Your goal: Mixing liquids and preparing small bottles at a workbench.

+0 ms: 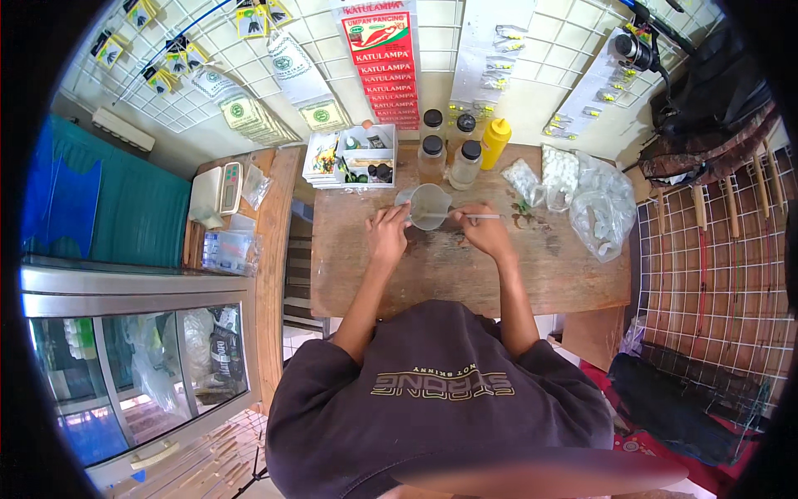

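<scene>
A clear plastic measuring cup (431,202) stands on the wooden table (366,279) in front of me. My left hand (386,235) grips the cup at its left side, fingers against the wall near the handle. In my right hand (485,234) is a thin pale stirring stick (489,217), pinched and lying almost level. Its left end reaches over the cup's rim; I cannot make out what the cup contains. Just beyond the cup are clear bottles with black caps (465,165) and a yellow squeeze bottle (496,143).
A white divided box (370,155) of small items sits at the back left. Plastic bags of white pieces (602,208) lie at the right. Wire grids with hanging packets (387,75) rise behind the table. Further left are a scale (218,190) and a glass cabinet (150,358).
</scene>
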{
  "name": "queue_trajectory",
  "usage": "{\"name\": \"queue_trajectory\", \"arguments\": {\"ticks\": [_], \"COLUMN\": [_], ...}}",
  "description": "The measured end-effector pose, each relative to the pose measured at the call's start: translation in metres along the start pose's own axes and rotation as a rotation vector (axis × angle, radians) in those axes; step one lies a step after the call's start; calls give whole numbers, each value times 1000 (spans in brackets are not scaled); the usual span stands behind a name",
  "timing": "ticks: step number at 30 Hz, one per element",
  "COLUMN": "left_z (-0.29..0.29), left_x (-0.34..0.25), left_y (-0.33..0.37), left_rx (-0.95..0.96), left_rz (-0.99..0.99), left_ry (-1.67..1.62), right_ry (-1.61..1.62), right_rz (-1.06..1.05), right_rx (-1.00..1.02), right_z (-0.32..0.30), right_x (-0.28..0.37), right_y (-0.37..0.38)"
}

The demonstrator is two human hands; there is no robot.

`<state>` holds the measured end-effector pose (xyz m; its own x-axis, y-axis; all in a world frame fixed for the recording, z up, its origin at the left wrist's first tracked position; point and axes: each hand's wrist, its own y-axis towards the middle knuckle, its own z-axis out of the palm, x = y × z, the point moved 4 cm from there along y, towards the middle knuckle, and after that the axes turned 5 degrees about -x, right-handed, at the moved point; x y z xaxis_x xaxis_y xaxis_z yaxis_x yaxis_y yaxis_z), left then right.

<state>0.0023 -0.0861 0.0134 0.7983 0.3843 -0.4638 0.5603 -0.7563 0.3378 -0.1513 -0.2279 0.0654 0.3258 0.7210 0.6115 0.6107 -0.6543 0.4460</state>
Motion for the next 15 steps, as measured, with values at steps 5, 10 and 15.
{"name": "queue_trajectory", "arguments": {"ticks": [5,10,15], "left_z": [2,3,4], "left_x": [4,5,6], "left_y": [-1,-1,-1], "left_rx": [-34,-28,-20], "left_rz": [20,17,5], "left_ry": [6,16,27], "right_ry": [82,175,36], "right_rz": [62,364,113], "right_rx": [64,244,50], "right_z": [0,-1,2], "right_x": [-2,-7,-6], "right_y": [0,1,0]}}
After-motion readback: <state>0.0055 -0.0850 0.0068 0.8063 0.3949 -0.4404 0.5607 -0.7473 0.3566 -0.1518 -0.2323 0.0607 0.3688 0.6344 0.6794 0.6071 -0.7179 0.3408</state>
